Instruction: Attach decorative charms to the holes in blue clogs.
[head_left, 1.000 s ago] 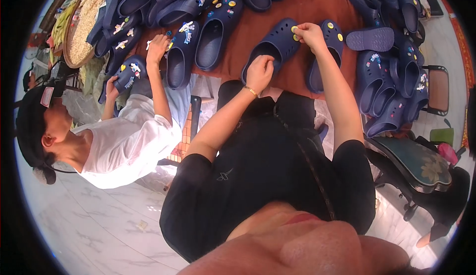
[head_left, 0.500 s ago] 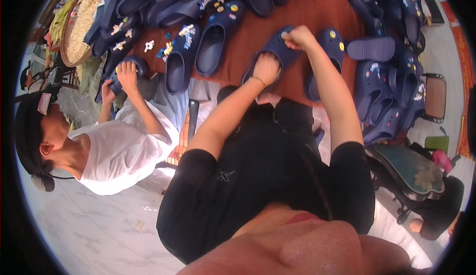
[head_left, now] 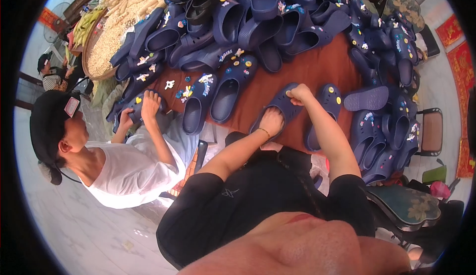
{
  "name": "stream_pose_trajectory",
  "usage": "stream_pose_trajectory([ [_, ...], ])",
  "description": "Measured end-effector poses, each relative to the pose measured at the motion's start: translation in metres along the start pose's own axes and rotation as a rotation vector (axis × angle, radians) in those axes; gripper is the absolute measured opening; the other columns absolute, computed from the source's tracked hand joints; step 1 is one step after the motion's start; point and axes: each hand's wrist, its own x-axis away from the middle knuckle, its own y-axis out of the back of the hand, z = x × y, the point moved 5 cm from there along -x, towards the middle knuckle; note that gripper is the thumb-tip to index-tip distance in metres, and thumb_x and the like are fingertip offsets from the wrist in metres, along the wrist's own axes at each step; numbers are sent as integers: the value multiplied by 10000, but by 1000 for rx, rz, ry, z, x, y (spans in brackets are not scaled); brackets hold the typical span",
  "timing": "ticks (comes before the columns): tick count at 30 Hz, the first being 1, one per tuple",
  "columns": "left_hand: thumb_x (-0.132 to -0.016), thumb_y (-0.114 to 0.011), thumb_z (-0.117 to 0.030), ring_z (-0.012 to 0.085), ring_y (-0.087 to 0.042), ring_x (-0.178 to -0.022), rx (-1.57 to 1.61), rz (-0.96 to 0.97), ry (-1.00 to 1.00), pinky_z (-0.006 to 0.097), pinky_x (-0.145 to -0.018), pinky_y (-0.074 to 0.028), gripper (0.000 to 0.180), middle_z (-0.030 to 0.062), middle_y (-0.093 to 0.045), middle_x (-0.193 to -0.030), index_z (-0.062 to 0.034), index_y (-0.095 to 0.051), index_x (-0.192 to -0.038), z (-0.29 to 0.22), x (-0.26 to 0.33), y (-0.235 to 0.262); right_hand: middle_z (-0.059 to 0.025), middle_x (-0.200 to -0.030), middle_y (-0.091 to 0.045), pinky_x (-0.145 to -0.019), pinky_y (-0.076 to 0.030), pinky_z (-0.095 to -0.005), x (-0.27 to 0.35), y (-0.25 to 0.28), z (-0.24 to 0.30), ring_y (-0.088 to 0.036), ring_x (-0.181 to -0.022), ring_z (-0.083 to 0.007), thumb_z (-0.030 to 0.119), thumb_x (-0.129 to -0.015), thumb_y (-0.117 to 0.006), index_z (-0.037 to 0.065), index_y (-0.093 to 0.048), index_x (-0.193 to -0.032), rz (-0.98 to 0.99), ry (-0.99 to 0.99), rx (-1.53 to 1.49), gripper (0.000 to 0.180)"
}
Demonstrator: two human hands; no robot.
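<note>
A navy clog [head_left: 285, 107] with holes in its upper lies before me at the table's near edge. My left hand [head_left: 271, 122] reaches inside it and holds it, the fingers hidden under the upper. At the clog's toe, my right hand [head_left: 300, 94] is closed in a pinch on something small and pale that looks like a shoe charm. To the right lies another clog [head_left: 328, 107] with round yellow charms. Two clogs with charms, one nearer [head_left: 195, 111] and one farther [head_left: 231, 94], lie to the left.
Navy clogs [head_left: 263, 27] are heaped along the table's far side, with another pile [head_left: 377, 131] at right. Loose charms [head_left: 184, 92] lie on the brown tabletop [head_left: 317, 61]. A seated co-worker [head_left: 134, 171] handles a clog at left. A round tray of pale kernels [head_left: 106, 52] stands beyond.
The view has tilted up, so the table and heap sit lower in the picture. My hands keep the same hold on the clog. The co-worker's hands remain on theirs.
</note>
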Motion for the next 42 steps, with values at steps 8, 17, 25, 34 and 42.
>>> stream_pose_trajectory([
  [8,-735,-528,-199,303,-506,-970,-49,58,15,432,-906,-360,275,168,-574,-957,-2,-628,-898,-5,0,5,-68,-628,-635,-511,-493,-286,-8,1,12,-611,-544,-155,199,-750,-619,34,-642,-669,63,-2,396,186],
  [17,-724,-528,-181,297,-495,-980,-22,119,11,431,-903,-353,258,165,-559,-967,-9,-632,-886,-5,-4,-3,-107,-630,-631,-446,-487,-304,-31,-10,-13,-615,-484,-179,55,-694,-554,-1,-607,-648,-26,-96,-208,90],
  [25,-736,-526,-181,293,-489,-977,-99,80,-4,420,-873,-365,236,152,-558,-967,-22,-633,-874,-2,-2,-3,-136,-675,-646,-579,-503,-355,24,-1,16,-656,-683,-253,146,-735,-518,-1,-654,-795,-181,78,490,210],
  [34,-733,-522,-177,306,-505,-938,-70,21,-35,432,-862,-368,229,158,-567,-919,-16,-628,-856,-2,2,-7,-177,-1001,-625,-766,-499,-371,27,-8,36,-619,-922,-289,125,-737,-516,10,-653,-950,-203,323,844,278],
  [42,-698,-527,-139,327,-499,-945,-51,2,-21,432,-863,-361,187,180,-567,-894,8,-630,-749,2,-1,-10,-147,-803,-665,-712,-510,-342,16,-7,34,-653,-818,-227,74,-720,-536,18,-680,-823,-127,-53,443,185],
])
